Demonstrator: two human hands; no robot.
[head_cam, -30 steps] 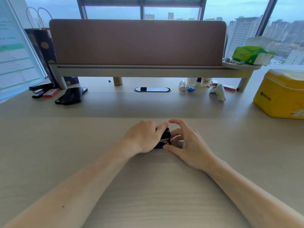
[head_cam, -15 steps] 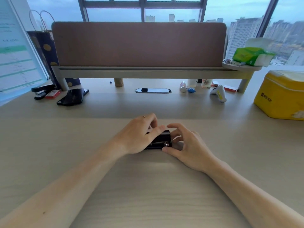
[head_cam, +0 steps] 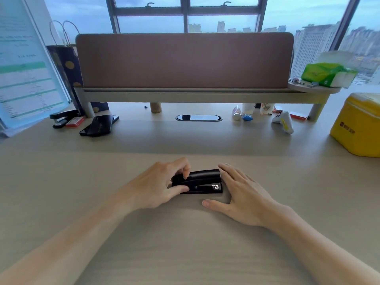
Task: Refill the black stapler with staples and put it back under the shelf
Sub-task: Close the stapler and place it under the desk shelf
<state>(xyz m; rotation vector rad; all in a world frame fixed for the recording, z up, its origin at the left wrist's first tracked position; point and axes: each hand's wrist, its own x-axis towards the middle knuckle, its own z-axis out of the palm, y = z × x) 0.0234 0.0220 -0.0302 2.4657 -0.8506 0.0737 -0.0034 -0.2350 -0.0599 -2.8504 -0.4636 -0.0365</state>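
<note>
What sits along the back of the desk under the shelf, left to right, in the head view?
Second black stapler → red staple box → black phone → wooden shelf leg → cable slot → small tube → blue wrapper → white controller → yellow tin.

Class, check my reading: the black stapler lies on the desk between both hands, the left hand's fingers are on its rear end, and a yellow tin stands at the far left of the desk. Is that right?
One detail is wrong. In the head view the yellow tin stands at the far right of the desk, not the left. The rest holds: the stapler lies between both hands, with the left hand on its rear end and the right hand open beside it.
</note>
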